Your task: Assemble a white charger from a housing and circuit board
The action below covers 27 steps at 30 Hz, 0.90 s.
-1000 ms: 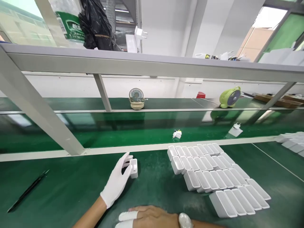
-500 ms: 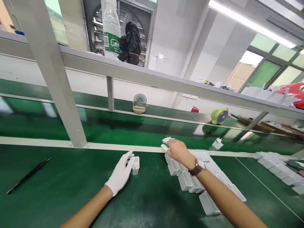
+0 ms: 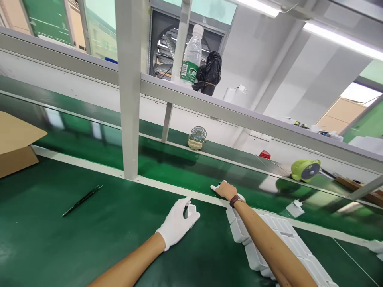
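Observation:
My left hand (image 3: 177,225), in a white glove, has its thumb and fingers curled around a small white plastic case (image 3: 192,211) on the green bench. My right hand (image 3: 226,190), with white coverings on its fingertips and a watch at the wrist, reaches over the green conveyor belt (image 3: 176,175). Its fingers are pinched, and a tiny dark piece shows at them, too small to name. Under the right forearm stand rows of open white plastic cases (image 3: 254,255), partly hidden by the arm.
Black tweezers (image 3: 82,200) lie on the bench at left, near a cardboard box (image 3: 18,139). A white plug adapter (image 3: 295,208) sits on the belt. Beyond it are a small fan (image 3: 198,134) and a green fan (image 3: 305,169). A metal post (image 3: 130,99) rises from the bench edge.
The head view has swung left, bringing the cardboard box into sight. My left hand has closed further around the white case. My right hand has moved farther over the belt, away from the rows of cases.

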{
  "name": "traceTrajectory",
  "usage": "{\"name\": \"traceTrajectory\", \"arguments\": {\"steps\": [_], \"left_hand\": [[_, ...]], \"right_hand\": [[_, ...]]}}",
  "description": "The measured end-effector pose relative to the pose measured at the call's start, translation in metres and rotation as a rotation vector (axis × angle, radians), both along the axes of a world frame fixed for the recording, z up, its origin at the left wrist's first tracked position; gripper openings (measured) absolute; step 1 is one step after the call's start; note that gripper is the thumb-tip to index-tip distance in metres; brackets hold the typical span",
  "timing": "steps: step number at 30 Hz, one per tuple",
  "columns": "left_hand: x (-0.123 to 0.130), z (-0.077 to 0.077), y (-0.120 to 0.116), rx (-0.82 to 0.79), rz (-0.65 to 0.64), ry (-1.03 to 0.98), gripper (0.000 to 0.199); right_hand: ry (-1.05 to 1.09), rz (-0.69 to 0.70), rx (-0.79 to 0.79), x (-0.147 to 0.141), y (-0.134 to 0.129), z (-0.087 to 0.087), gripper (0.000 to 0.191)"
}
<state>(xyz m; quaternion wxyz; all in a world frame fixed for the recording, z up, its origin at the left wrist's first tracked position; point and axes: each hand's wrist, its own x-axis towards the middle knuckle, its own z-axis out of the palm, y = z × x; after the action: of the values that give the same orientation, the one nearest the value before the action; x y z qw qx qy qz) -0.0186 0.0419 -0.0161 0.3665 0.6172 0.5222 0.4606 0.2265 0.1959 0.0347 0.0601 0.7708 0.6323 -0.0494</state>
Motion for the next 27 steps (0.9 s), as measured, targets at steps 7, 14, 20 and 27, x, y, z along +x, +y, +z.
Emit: {"name": "traceTrajectory", "arguments": {"steps": [7, 14, 20, 27], "left_hand": [[-0.002, 0.006, -0.003, -0.065, -0.042, 0.005, 0.076], [0.003, 0.003, 0.003, -0.069, -0.022, -0.017, 0.069], [0.005, 0.006, 0.005, -0.051, -0.049, -0.011, 0.067], [0.006, 0.014, 0.002, -0.066, -0.054, 0.079, 0.087]], "right_hand": [[0.043, 0.145, 0.089, -0.014, -0.014, 0.015, 0.042], [0.257, 0.46, 0.138, -0.028, -0.114, 0.021, 0.038], [0.489, 0.606, 0.126, -0.019, -0.202, -0.009, 0.061], [0.524, 0.628, 0.141, -0.008, -0.202, -0.022, 0.072]]}}
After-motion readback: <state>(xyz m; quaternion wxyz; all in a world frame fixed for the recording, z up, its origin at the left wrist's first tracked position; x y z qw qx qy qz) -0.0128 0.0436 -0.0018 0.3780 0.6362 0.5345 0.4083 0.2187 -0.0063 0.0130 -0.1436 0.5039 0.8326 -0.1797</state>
